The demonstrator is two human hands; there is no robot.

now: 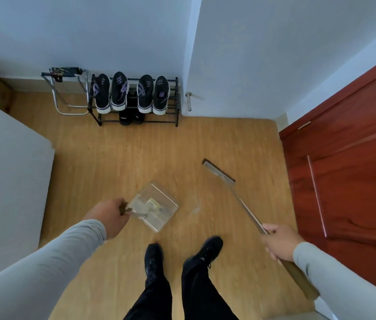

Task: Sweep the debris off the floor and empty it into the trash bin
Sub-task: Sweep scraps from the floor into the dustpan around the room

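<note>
— Looking down at the dustpan (157,207), what do you make of it?

— It is clear plastic, low over the wooden floor (113,158) just ahead of the person's black shoes (182,252). Pale scraps of debris (152,205) lie inside it. The left hand (111,217) is closed around its short handle, at the pan's near-left corner, so the pan's mouth points away and to the right.

— And the broom?

— The broom (233,192) runs on a long slant: the brush head is far out to the right of the pan, well apart from it, and the handle comes back to the right hand (279,242), which is wrapped tight around it partway along. The handle's end sticks out behind the wrist.

— Anything left to sweep?

— A faint pale smear (195,210) sits on the floor just right of the pan, between pan and broom handle. I cannot tell whether it is dust or glare.

— Where is the trash bin?

— Not in view. My guess is the carry to it comes next, with the left hand keeping the pan level.

— Obstacles?

— A shoe rack (136,100) with sneakers and a folding stool (69,91) stand by the far wall, a red door (355,169) on the right. The floor between is open.
</note>
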